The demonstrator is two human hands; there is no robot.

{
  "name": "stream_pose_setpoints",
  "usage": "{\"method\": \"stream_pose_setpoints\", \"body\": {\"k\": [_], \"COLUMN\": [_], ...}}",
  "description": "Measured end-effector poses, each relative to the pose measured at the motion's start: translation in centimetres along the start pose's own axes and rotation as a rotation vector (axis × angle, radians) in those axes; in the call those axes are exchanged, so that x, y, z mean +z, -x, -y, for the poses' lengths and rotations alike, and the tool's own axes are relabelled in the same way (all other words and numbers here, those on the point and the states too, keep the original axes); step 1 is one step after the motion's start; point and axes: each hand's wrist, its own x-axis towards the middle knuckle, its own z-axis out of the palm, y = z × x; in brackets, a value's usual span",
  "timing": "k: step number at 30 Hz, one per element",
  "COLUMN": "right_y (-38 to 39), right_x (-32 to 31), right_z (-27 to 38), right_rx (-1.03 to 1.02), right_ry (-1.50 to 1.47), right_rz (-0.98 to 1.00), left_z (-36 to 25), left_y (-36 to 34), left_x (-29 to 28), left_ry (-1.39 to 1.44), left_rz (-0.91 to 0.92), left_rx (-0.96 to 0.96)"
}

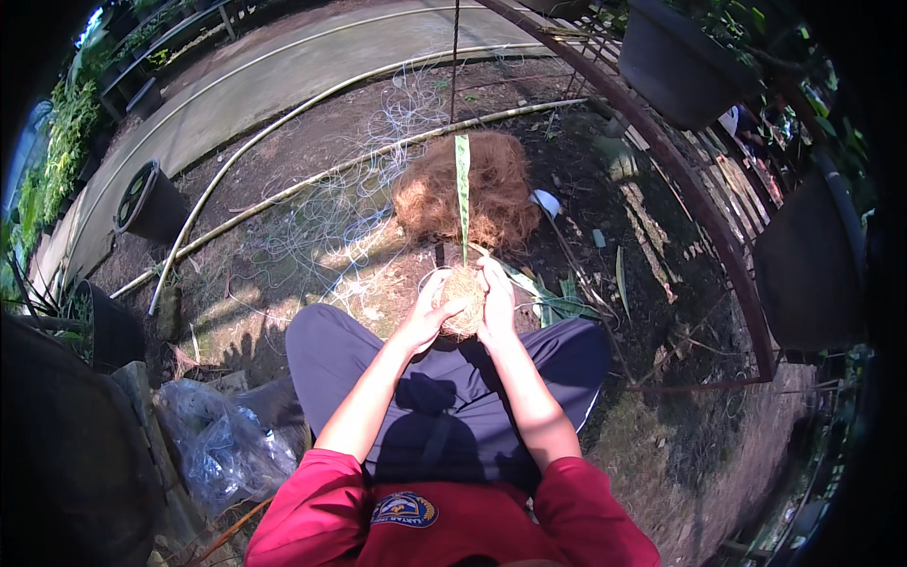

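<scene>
Between my two hands, over my crossed legs, is a round ball of tan coconut fibre (463,323). One tall mottled green leaf (463,184), like a snake plant's, stands upright out of its top. My left hand (427,312) wraps the ball's left side, thumb lying across its front. My right hand (498,300) presses against the right side with its fingers curved round. Palms and inner fingertips are hidden by the ball. Just beyond sits a big heap of loose brown coconut fibre (496,184). Cut green leaves (565,304) lie beside my right knee.
Tangled pale string (350,203) spreads over the soil ahead on the left. Long bamboo poles (274,200) cross the ground. Clear plastic bags (222,444) lie at my left. A rusty metal frame (699,194) with dark pots (680,71) stands on the right. A white cup-like object (545,202) is beside the heap.
</scene>
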Motion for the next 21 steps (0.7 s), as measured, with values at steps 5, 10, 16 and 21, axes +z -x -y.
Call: {"method": "stream_pose_setpoints", "body": {"k": [5, 10, 16, 21], "right_y": [0.0, 0.8, 1.2, 4.5], "right_x": [1.5, 4.2, 5.4, 6.7], "right_z": [0.4, 3.8, 4.6, 7.5], "right_rx": [-0.319, -0.267, -0.46, -0.549], "right_ry": [0.137, 0.372, 0.585, 0.918], "right_rz": [-0.116, 0.025, 0.06, 0.186], "left_z": [0.4, -3.5, -4.1, -3.0], "left_y": [0.6, 1.8, 2.6, 1.0], "left_x": [0.0, 2.3, 4.7, 3.1], "left_ry": [0.03, 0.093, 0.169, -0.083], "left_rz": [-0.133, -0.149, -0.238, -0.396], "left_rx": [-0.032, 0.029, 0.132, 0.313]}}
